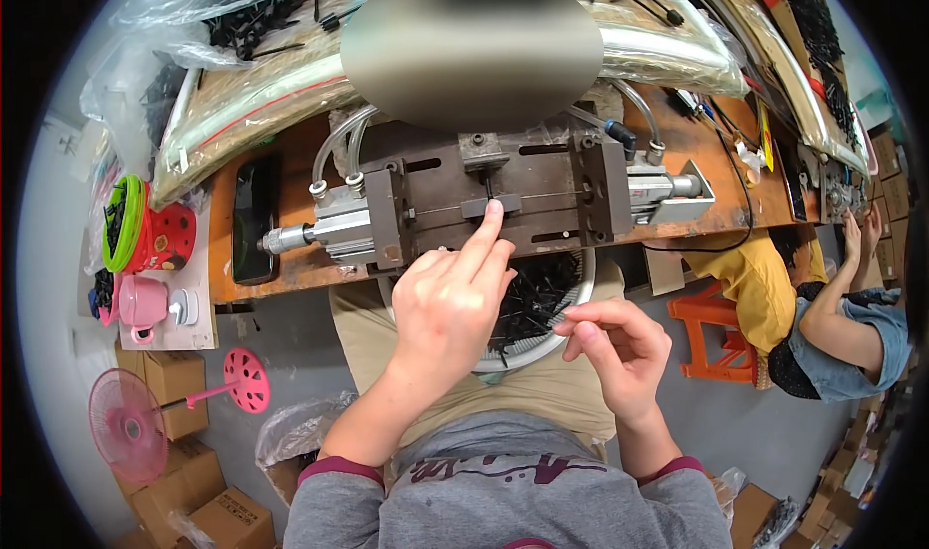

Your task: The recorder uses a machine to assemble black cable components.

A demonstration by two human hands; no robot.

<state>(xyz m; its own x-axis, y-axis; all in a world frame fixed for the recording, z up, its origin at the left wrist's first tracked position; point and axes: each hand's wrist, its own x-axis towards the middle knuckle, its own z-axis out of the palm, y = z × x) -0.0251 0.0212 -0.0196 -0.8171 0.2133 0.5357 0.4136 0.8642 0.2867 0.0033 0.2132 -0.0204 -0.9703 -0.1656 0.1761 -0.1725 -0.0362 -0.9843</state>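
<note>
My left hand [448, 302] reaches over the dark metal fixture [542, 222] with its index finger stretched out. That fingertip rests on a small dark block [474, 207] at the fixture's middle, beside a thin black part [490, 181] running up to a small metal bracket [481, 150]. The other fingers are bent. Over the right rim of a white basket [584, 293], my right hand [627, 354] hovers, fingers loosely curled and a small gap before the thumb; I see nothing in it. Several thin black parts [532, 302] fill the basket on my lap, partly hidden by my left hand.
Air cylinders flank the fixture, left [344, 228] and right [658, 193], with clear hoses [326, 152]. A black phone [254, 220] lies left on the wooden table [218, 249]. A pink fan [131, 423] stands lower left. Another person [842, 326] sits at right, beside an orange stool [711, 331].
</note>
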